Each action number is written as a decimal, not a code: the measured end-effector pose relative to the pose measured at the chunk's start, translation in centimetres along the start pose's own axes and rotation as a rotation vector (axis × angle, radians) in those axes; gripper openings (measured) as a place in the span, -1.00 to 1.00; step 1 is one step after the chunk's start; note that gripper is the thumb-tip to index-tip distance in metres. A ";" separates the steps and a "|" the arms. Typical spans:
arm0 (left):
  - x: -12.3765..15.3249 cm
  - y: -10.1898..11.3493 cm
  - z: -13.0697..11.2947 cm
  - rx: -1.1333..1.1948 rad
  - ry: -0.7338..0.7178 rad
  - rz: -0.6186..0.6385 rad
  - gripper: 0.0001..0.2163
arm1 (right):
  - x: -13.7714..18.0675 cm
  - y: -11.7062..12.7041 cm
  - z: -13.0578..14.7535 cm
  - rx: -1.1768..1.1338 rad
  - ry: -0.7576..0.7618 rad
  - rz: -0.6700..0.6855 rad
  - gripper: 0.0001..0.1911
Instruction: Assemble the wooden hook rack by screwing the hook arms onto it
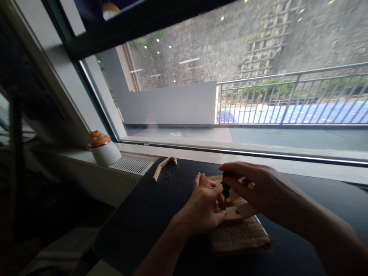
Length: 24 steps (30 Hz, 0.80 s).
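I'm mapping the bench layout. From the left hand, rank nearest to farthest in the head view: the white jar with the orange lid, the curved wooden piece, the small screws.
From the left hand:
1. Small screws, on the dark table, up-left.
2. Curved wooden piece, just beyond them near the table's far edge.
3. White jar, far left on the windowsill.

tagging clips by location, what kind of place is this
Probably an indoor hobby spot by a big window: a dark round-cornered table, a pale curved wooden piece on it, and a metal balcony railing outside.
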<state>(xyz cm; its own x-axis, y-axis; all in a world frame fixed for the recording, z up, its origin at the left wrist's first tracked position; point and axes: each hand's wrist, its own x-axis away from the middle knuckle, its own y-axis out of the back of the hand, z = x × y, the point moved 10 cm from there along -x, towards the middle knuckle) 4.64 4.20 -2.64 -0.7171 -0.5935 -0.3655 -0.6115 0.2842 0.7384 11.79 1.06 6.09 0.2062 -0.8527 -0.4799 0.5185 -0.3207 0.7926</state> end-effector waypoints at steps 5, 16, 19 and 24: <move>0.0 0.1 -0.1 -0.002 0.011 0.007 -0.88 | 0.0 -0.1 -0.1 0.021 0.031 -0.004 -0.73; 0.2 0.0 0.1 -0.019 0.010 0.000 -0.90 | -0.4 -0.4 -0.5 -0.046 -0.014 0.000 -0.82; 0.2 0.0 0.2 -0.039 0.011 -0.012 -0.91 | -0.5 -0.8 -0.6 -0.053 -0.037 -0.003 -0.83; 0.1 0.0 0.2 -0.038 0.004 -0.016 -0.89 | -0.5 -1.0 0.6 -0.088 0.053 -0.012 -0.74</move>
<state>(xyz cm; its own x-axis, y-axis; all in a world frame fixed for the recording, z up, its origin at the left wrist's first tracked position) 4.49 4.29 -2.74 -0.7060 -0.6006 -0.3752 -0.6098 0.2462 0.7534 10.71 1.52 5.76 0.2416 -0.8254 -0.5102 0.5916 -0.2915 0.7517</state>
